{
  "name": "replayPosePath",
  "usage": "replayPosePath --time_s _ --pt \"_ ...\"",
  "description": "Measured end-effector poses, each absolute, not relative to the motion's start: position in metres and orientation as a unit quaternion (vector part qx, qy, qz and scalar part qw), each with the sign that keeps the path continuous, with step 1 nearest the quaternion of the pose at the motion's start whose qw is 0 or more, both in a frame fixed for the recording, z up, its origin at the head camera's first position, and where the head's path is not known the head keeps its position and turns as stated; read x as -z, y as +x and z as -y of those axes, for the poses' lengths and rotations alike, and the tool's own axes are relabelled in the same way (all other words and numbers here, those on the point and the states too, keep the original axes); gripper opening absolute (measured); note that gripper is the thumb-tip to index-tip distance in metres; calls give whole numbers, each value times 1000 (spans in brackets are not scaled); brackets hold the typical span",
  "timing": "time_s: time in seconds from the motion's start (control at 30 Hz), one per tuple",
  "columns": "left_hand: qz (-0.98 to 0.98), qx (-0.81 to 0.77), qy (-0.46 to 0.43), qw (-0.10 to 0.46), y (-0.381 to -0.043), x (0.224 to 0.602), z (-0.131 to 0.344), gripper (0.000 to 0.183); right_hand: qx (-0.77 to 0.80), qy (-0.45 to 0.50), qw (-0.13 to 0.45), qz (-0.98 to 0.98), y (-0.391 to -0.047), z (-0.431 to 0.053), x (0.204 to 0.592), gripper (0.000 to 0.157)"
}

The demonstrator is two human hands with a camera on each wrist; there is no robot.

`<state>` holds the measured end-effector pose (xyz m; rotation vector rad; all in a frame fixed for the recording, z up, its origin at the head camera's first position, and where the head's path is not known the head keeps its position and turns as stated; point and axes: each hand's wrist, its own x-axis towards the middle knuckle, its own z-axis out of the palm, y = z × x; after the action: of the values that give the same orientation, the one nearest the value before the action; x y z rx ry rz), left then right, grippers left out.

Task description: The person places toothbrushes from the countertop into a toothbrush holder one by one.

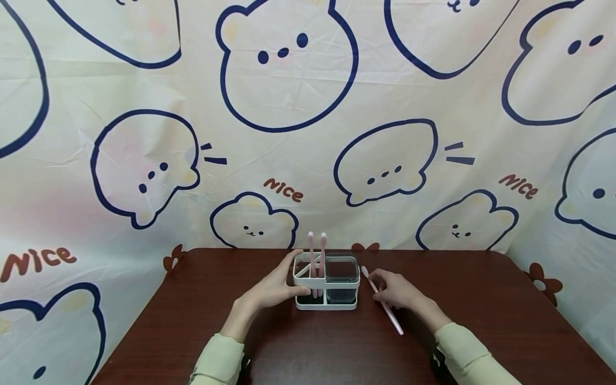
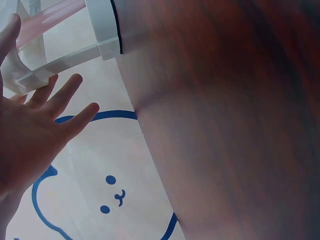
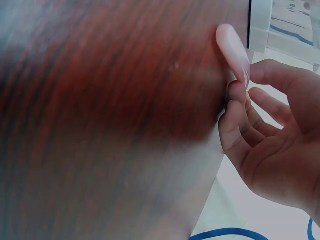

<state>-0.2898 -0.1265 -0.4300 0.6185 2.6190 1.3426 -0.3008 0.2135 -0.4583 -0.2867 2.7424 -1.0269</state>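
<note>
A white toothbrush holder (image 1: 342,285) with divided slots and a dark clear section on its right stands upright near the table's back. Two pink toothbrushes (image 1: 312,259) stand in its left slots. My left hand (image 1: 271,289) grips the holder's left side, thumb in front and fingers toward the back. In the left wrist view the outer fingers of that hand spread away from the white frame (image 2: 75,59). Just right of the holder, my right hand (image 1: 398,291) pinches another pink toothbrush (image 1: 392,319), its head pointing back-left and its handle end toward the front. The right wrist view shows its rounded handle end (image 3: 231,47) beyond the fingertips.
The dark brown wooden table (image 1: 332,353) ends at a back edge just behind the holder. A cream cloth (image 1: 313,160) with blue-outlined animal faces hangs behind and around it.
</note>
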Motion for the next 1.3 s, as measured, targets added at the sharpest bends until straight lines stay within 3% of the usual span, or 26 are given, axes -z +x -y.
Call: replayPosePath --time_s 1.3 --pt "-870 -442 208 64 -290 431 127 94 331 -137 -105 -928 -291 -199 395 45"
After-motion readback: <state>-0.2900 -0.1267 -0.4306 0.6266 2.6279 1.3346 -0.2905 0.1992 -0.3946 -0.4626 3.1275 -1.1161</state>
